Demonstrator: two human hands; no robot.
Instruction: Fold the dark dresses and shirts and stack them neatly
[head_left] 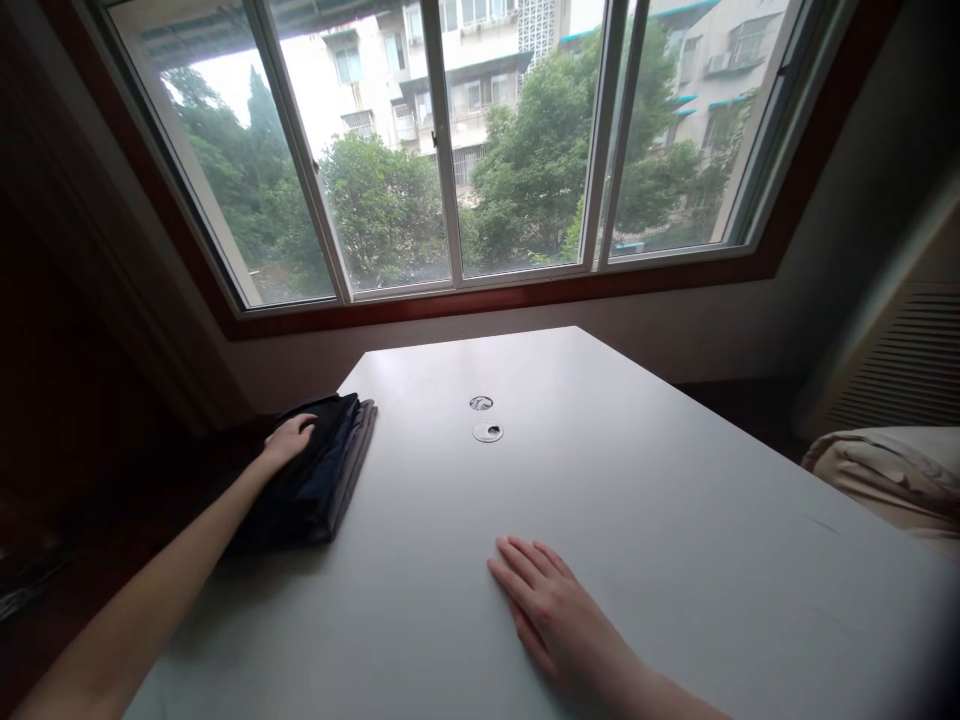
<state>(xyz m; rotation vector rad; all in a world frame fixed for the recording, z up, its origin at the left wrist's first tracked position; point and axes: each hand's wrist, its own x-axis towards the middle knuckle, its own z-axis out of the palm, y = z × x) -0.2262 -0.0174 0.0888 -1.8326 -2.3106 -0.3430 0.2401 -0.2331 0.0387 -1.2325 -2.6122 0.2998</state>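
While windows [525, 150] glare, the white table [615, 500] looks laminate

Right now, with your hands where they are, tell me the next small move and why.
Probably slide the right hand over to the folded dark cloth. That hand lies flat and empty on the white table, while the left hand rests on the cloth at the table's left edge, so a second hand could steady it.

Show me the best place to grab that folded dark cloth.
Probably pinch the stacked edge of the folded dark cloth from its right side, over the white table. It lies flat and layered, so a hand underneath should hold it together.
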